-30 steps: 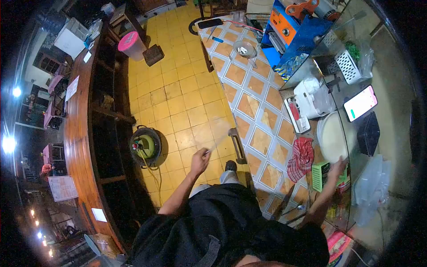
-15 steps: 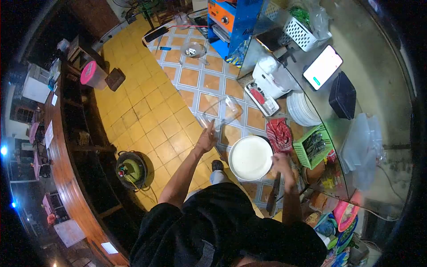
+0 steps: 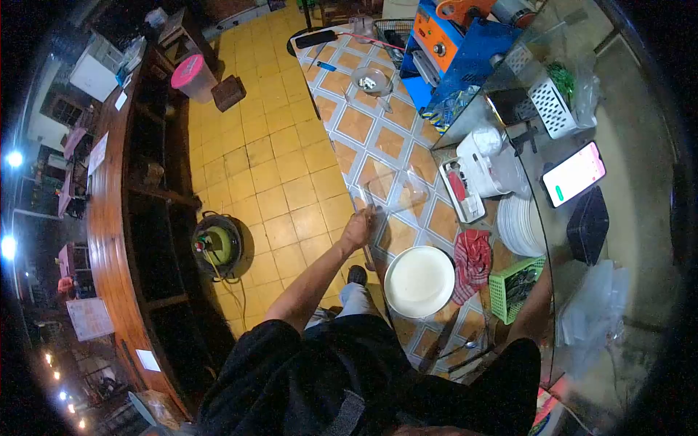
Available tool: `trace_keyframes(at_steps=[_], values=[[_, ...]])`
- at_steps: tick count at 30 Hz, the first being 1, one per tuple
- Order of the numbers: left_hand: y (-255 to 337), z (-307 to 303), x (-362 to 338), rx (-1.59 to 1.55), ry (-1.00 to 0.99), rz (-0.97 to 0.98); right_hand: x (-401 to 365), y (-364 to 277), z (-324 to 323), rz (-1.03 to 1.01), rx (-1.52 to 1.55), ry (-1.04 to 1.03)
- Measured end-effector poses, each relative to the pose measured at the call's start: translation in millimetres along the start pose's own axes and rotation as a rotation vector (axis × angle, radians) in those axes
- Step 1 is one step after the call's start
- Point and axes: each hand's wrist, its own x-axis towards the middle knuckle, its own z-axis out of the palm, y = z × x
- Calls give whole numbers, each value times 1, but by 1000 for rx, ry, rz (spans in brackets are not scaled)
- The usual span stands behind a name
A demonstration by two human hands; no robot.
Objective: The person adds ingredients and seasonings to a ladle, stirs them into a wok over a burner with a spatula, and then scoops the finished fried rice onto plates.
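Note:
My left hand (image 3: 357, 227) is closed at the table's left edge, fingers curled together. Just beyond its fingertips is a clear plastic item (image 3: 408, 190), see-through against the tiles. I cannot tell what these fingers hold. My right hand (image 3: 542, 283) reaches in at the green basket (image 3: 502, 299) of cutlery; its fingers are hidden. A round cream-white plate (image 3: 419, 281) lies on the tiled table between my arms. Touching its right side is a crumpled red cloth (image 3: 472, 265). A spoon (image 3: 471, 345) rests near the table's front.
Stacked white plates (image 3: 518, 225) stand behind the basket, beside a white container (image 3: 483, 163). A glass pane runs along the right, with a lit phone (image 3: 574, 174) on the shelf beyond. A glass bowl (image 3: 371, 81) and an orange-blue machine (image 3: 436, 47) are farther back. A green gas cylinder (image 3: 219, 247) stands on the floor.
My right hand has moved from the plate's right edge over to the cutlery basket. My left hand stays near the table edge, its fingers more curled. The camera view has turned.

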Motion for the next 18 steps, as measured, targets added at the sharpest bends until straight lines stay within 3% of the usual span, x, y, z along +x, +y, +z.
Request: trace_keyframes(at_steps=[3, 4, 10, 15, 17, 18], values=[[14, -19, 17, -197, -126, -194, 3, -1, -27, -16, 57, 8], [3, -8, 23, -48, -54, -145, 3, -3, -35, -19, 73, 8], [-11, -25, 71, 38, 37, -180, -46, 11, -81, -62, 111, -136], [-49, -22, 80, 4, 97, -130, -157, 62, -67, -158, 91, -661], [-47, -34, 73, -32, 104, -120, -229, 18, -34, -45, 26, -760], [-36, -41, 69, -78, 65, -136, -241, 17, -13, -173, -41, -865]])
